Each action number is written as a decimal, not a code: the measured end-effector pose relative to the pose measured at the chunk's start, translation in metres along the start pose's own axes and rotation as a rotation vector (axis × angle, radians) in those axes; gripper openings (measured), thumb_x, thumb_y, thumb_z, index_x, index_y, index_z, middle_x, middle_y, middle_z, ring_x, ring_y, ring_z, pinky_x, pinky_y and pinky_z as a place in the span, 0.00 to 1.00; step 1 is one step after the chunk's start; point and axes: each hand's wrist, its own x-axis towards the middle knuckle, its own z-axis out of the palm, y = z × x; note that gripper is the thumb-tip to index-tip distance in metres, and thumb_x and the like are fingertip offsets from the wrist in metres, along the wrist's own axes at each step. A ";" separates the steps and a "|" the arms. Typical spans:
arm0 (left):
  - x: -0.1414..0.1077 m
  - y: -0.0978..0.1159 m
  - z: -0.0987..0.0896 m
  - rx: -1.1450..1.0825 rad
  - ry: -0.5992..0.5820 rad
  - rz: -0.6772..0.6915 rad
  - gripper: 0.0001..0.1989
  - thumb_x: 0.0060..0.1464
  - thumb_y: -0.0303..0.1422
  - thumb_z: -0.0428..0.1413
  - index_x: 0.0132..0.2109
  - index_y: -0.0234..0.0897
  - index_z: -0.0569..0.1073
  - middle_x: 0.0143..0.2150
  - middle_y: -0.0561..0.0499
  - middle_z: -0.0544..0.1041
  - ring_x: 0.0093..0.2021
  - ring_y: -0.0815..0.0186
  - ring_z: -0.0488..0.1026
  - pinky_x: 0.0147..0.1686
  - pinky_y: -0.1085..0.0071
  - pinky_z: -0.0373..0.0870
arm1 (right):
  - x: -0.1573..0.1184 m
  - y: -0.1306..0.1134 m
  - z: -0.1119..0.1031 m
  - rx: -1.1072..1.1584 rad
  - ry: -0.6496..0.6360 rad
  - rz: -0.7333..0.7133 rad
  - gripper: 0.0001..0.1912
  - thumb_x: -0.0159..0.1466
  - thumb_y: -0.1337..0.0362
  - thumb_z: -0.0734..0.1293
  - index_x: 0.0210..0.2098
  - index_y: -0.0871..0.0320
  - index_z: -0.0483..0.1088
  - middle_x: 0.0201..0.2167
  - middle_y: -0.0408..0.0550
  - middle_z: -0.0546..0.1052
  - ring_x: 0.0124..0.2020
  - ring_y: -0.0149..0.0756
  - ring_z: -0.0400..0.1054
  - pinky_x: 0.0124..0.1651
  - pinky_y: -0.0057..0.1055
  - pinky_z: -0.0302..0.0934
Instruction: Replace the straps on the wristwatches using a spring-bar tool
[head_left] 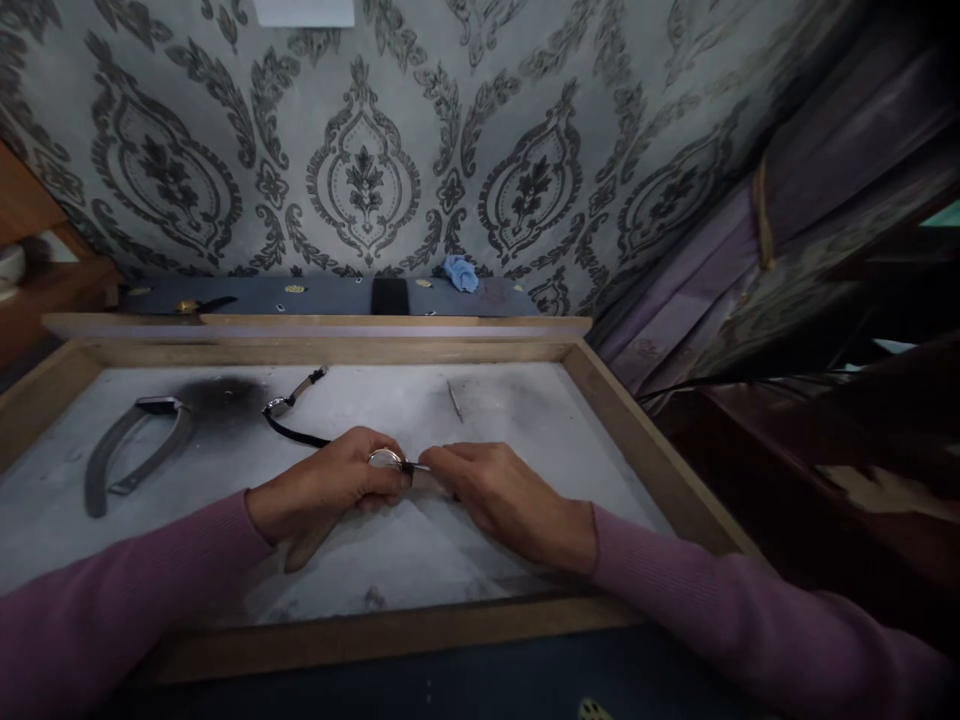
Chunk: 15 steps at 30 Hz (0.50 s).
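Note:
My left hand (337, 475) is closed around a round-faced wristwatch (385, 459), fingers at its case. A tan strap end (307, 548) hangs out below that hand and seems to belong to the same watch. My right hand (502, 490) is closed in a pinch on a slim, thin tool (421, 466), its tip at the dark strap joint beside the watch case. The tool's kind is hidden by the fingers. Just beyond the left hand lies a small watch with a black strap (296, 432). Further left rests a watch with a grey band (112, 455).
A shallow wooden-framed tray (330, 350) with a white base surrounds the work. One thin pointed tool (455, 399) lies on it. Behind its rim are a dark flat object (390, 296), a crumpled blue cloth (460, 273) and a black strap (214, 304). A curtain (690, 260) hangs right.

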 end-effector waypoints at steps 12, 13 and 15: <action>0.001 0.002 0.001 0.026 0.001 0.014 0.07 0.39 0.33 0.57 0.26 0.35 0.67 0.18 0.58 0.67 0.16 0.77 0.55 0.18 0.75 0.47 | 0.001 -0.002 0.002 0.050 0.020 0.032 0.09 0.62 0.77 0.55 0.33 0.59 0.60 0.22 0.40 0.63 0.22 0.28 0.54 0.25 0.26 0.47; 0.001 0.002 0.001 0.028 0.000 0.007 0.07 0.40 0.33 0.57 0.26 0.35 0.67 0.18 0.58 0.67 0.16 0.77 0.55 0.18 0.75 0.47 | 0.001 -0.002 0.002 0.047 0.021 0.030 0.09 0.62 0.77 0.55 0.33 0.59 0.60 0.22 0.40 0.63 0.22 0.28 0.54 0.25 0.26 0.47; 0.000 0.003 0.001 0.026 -0.001 -0.009 0.07 0.40 0.33 0.56 0.27 0.35 0.67 0.19 0.58 0.67 0.16 0.76 0.55 0.18 0.75 0.47 | 0.002 -0.002 0.001 0.037 0.022 0.028 0.09 0.62 0.77 0.55 0.33 0.59 0.60 0.22 0.40 0.64 0.22 0.28 0.54 0.26 0.26 0.47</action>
